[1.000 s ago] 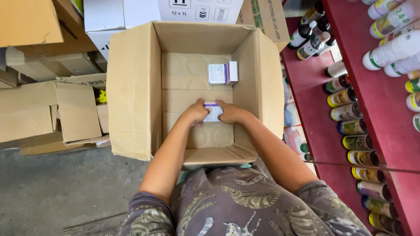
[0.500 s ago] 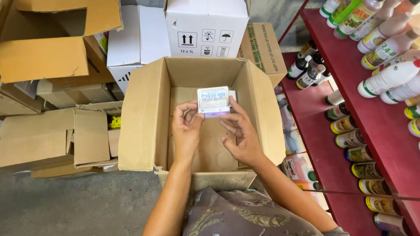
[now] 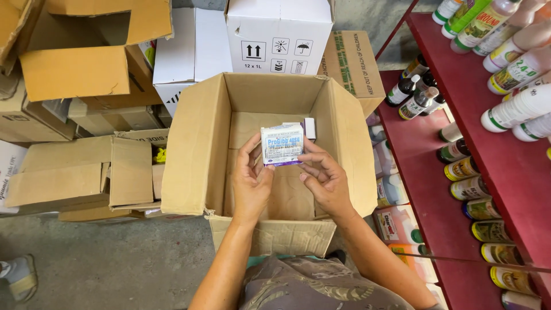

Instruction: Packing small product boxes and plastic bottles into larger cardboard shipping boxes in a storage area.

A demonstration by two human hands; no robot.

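**Both hands hold a small packet over an open carton**

At the centre of the head view, the left hand (image 3: 251, 183) and the right hand (image 3: 326, 182) hold one small white packet (image 3: 282, 144) with a purple lower edge between them. The left hand grips its left side with thumb and fingers closed on the edge; the right hand pinches its right side and lower corner, fingers curled narrow around it. The packet is upright, its printed face turned to the camera, raised above the inside of the open brown carton (image 3: 195, 143) rather than resting on the floor of it.

Just behind the packet, toward 1 o'clock from it, a second small white box (image 3: 310, 128) stands inside the carton near the back wall. The carton's four flaps are folded outward, and the near flap (image 3: 275, 236) hangs down at 6 o'clock, above the person's patterned garment (image 3: 310, 287).

At 12 o'clock beyond the carton stands a white shipping box (image 3: 279, 34) with black handling symbols, and beside it, at 1 o'clock, a brown box (image 3: 351, 60). From 9 to 11 o'clock lie several opened and flattened brown cartons (image 3: 74, 172). At 3 o'clock runs a red shelf unit (image 3: 499, 166) lined with bottles (image 3: 519, 109), white ones on the upper level and darker, yellow-labelled ones lower down. At 8 o'clock, at the frame's edge, a shoe (image 3: 20, 278) rests on the grey concrete floor (image 3: 115, 264).
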